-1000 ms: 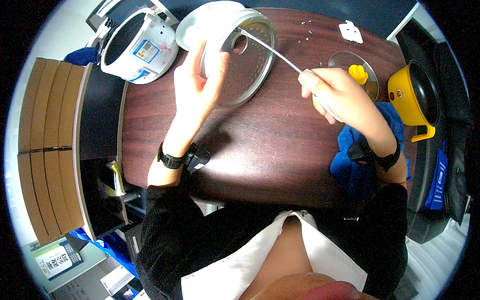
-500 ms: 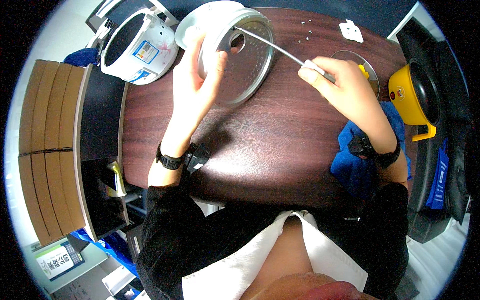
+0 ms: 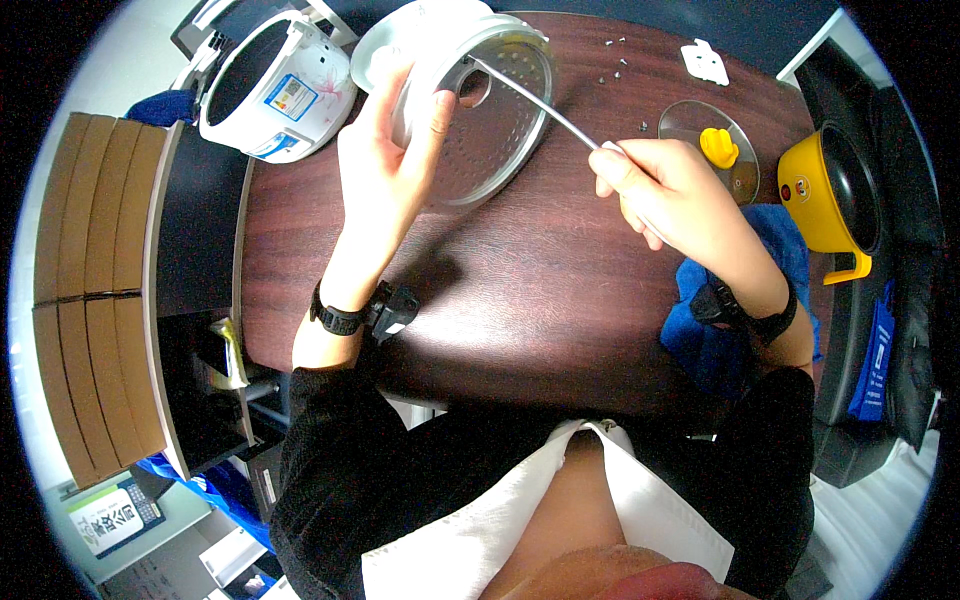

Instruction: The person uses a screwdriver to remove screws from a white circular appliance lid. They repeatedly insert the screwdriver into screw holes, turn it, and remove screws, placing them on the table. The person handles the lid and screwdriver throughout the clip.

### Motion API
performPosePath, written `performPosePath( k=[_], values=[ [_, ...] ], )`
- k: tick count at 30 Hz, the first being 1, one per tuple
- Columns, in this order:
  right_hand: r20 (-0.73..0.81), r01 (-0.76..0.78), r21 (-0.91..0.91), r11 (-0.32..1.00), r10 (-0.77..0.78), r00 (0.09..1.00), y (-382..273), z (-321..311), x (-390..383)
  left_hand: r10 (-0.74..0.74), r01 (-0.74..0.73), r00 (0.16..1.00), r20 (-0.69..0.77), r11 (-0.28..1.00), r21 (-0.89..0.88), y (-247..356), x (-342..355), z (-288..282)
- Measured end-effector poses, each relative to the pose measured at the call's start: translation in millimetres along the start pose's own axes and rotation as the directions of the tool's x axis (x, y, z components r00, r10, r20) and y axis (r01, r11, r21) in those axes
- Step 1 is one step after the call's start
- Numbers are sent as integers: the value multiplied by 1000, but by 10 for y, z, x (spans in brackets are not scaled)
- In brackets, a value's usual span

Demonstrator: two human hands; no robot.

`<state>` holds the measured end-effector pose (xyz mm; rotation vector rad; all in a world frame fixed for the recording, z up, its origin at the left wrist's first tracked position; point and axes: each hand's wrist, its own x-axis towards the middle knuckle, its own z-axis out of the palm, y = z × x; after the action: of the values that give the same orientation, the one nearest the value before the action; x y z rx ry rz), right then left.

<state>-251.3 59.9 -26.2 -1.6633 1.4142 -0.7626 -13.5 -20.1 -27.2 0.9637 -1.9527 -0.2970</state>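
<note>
With fingers and thumb spread around its left edge, my left hand props up a tilted round lid. This lid has a pale rim, a dotted inner disc and a hole near its middle. My right hand is closed around the handle of a screwdriver, hiding most of that handle. The long metal shaft slants up to the left, and its tip meets the lid just above the hole. Behind the lid, a round white part is partly hidden.
The white cooker body stands at the far left. Several small screws and a white plate lie at the back. On the right are a glass lid with a yellow knob, a yellow pot and a blue cloth.
My right hand has slid slightly toward me and regripped, its fingers now curled under the handle. The glass lid's yellow knob has come into fuller view. The screwdriver tip stays at the same spot.
</note>
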Motion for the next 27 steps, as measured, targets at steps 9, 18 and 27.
performPosePath(
  k=[9, 18, 27],
  values=[
    [-382, 119, -719, 685, -532, 756, -4, -33, -7, 28, -26, 999, -35, 999, 43, -41, 7, 16],
    [60, -70, 108, 992, 64, 996, 18, -48, 32, 39, -38, 999, -29, 999, 32, -25, 15, 11],
    [254, -203, 326, 923, 121, 960, -7, -81, -6, 56, -54, 998, -30, 996, 75, 16, -6, 7]
  ],
)
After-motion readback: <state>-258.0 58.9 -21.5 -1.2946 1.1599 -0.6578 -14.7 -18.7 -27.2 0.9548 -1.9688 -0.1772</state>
